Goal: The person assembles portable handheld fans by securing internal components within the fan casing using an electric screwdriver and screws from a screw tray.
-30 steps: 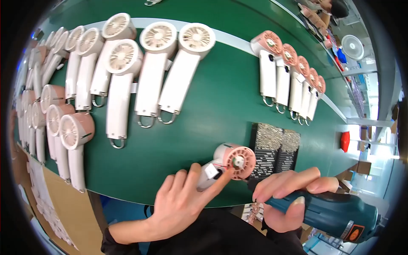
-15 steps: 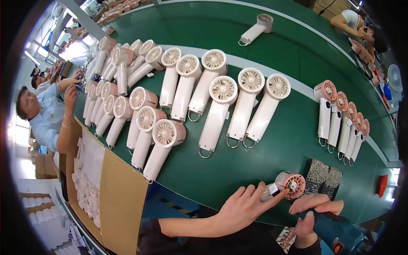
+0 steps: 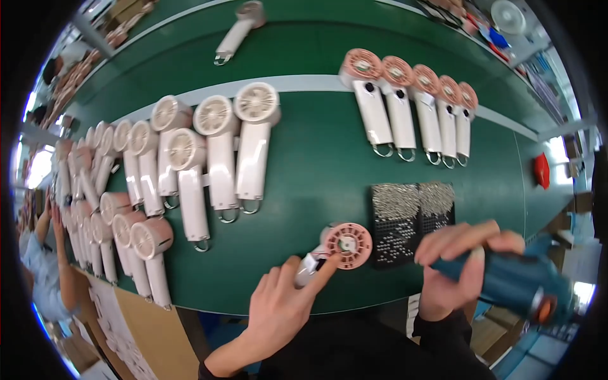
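Note:
My left hand presses a small handheld fan with a pink round head and white handle flat against the green table near its front edge. My right hand grips a teal electric screwdriver with an orange end, held level just right of the fan. Its tip is hidden behind my fingers. Two black trays of small metal screws lie just behind the screwdriver.
Several white fans lie in rows at the left, several pink-headed ones at the back right, and one lone fan lies far back. A red object sits at the right. Another person works at the left edge. Cardboard leans below the table.
The view has swung back to the right and closer. My left hand still holds the pink fan. My right hand has risen with the screwdriver, beside the screw trays.

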A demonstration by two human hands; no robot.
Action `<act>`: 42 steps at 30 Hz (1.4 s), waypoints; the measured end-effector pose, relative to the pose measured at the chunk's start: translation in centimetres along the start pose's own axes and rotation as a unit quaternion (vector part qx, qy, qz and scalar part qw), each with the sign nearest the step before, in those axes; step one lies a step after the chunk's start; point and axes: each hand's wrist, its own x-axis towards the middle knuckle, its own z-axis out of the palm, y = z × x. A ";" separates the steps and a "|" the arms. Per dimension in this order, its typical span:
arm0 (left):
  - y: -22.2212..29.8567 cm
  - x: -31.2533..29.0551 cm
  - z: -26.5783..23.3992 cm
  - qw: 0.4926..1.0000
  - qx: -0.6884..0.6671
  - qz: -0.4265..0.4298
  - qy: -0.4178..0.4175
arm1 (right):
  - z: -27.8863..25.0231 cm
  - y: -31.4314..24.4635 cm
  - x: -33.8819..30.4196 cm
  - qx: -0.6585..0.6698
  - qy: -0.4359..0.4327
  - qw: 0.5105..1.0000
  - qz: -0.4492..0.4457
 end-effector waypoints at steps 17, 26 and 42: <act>1.0 0.5 0.2 0.999 -0.032 -0.021 -0.030 | -3.8 2.4 -0.8 -0.134 -0.059 0.987 0.066; 0.2 0.3 -0.2 0.999 -0.023 -0.018 -0.026 | -2.9 3.0 -0.6 -0.125 -0.054 0.989 0.054; -0.1 -1.2 -0.3 0.999 -0.016 -0.001 -0.040 | -1.7 2.8 -1.0 -0.086 0.090 0.992 -0.004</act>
